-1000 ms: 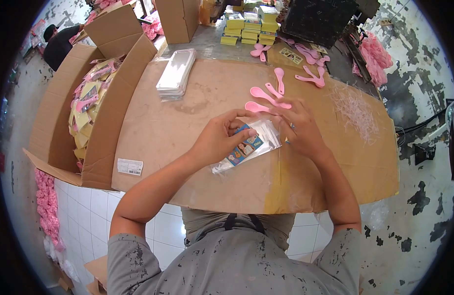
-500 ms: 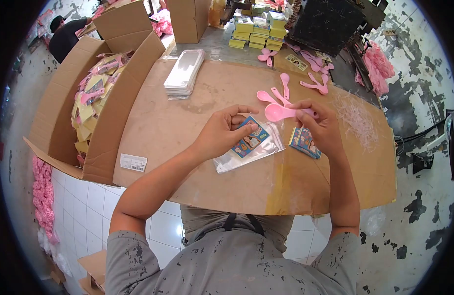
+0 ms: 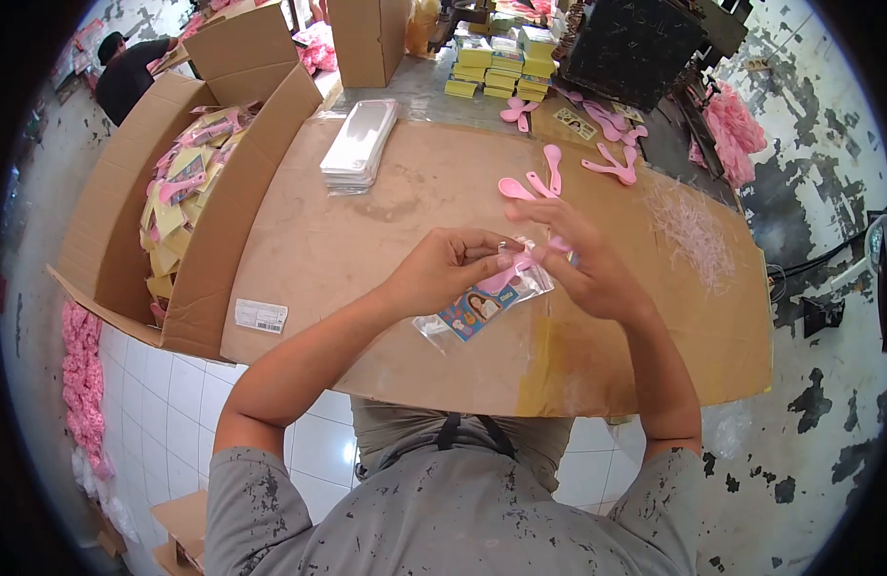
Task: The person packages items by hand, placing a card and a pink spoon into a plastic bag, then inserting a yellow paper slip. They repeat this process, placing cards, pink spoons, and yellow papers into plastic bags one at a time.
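My left hand [image 3: 455,267] pinches the upper edge of a clear plastic bag [image 3: 534,280] lying on the cardboard-covered table. Inside the bag is a blue printed card [image 3: 477,312] with a small picture on it. A pink measuring spoon [image 3: 501,279] lies partly in the bag above the card, its bowl toward the card. My right hand [image 3: 589,257] is over the handle end, fingers stretched out and apart, the thumb near the handle. The stack of blue cards is mostly hidden behind this hand. Just beyond it lie loose pink spoons [image 3: 513,188].
A cardboard box [image 3: 237,206] of packed bags stands at left. A stack of clear bags [image 3: 359,144] lies behind my left hand. Farther back are yellow card stacks [image 3: 501,65] and a black machine [image 3: 635,48]. Plastic strands [image 3: 693,235] lie right. A person [image 3: 126,77] is at far left.
The card has gone from my left fingers into the bag. My right hand has brought the pink spoon left and down to the bag, and its fingers have spread.
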The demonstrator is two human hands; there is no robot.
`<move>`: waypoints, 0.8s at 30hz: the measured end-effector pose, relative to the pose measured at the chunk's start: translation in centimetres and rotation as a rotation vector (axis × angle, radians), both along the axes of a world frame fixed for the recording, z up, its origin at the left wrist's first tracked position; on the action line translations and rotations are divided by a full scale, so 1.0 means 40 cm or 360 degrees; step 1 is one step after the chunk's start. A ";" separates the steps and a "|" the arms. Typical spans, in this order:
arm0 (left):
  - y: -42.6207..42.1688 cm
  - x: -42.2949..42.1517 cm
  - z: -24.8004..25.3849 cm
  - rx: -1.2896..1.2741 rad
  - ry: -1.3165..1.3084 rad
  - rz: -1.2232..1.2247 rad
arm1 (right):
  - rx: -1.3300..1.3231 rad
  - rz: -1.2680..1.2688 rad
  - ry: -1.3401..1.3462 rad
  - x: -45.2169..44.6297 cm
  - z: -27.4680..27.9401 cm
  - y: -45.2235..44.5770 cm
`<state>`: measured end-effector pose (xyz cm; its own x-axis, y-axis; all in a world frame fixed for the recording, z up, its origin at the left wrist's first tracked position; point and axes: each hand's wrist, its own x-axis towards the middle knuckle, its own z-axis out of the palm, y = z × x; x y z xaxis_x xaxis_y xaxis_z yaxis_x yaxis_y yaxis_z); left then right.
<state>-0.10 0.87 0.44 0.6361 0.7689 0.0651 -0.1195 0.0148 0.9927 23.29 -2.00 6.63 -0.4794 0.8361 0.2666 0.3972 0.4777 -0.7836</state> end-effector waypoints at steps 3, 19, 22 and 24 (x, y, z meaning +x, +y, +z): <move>0.002 -0.009 0.004 -0.0074 -0.0084 -0.0162 | -0.0767 0.0379 0.0927 -0.056 -0.040 -0.014; -0.019 -0.016 0.025 0.0306 -0.0405 -0.0120 | 0.0361 0.0188 0.0002 -0.022 0.143 -0.036; -0.043 -0.026 0.041 0.0544 -0.0230 -0.0098 | 0.0136 -0.0157 0.0110 -0.012 0.146 -0.057; -0.049 -0.022 0.042 0.0659 -0.0169 -0.0052 | 0.0049 -0.0268 0.0213 -0.026 0.133 -0.059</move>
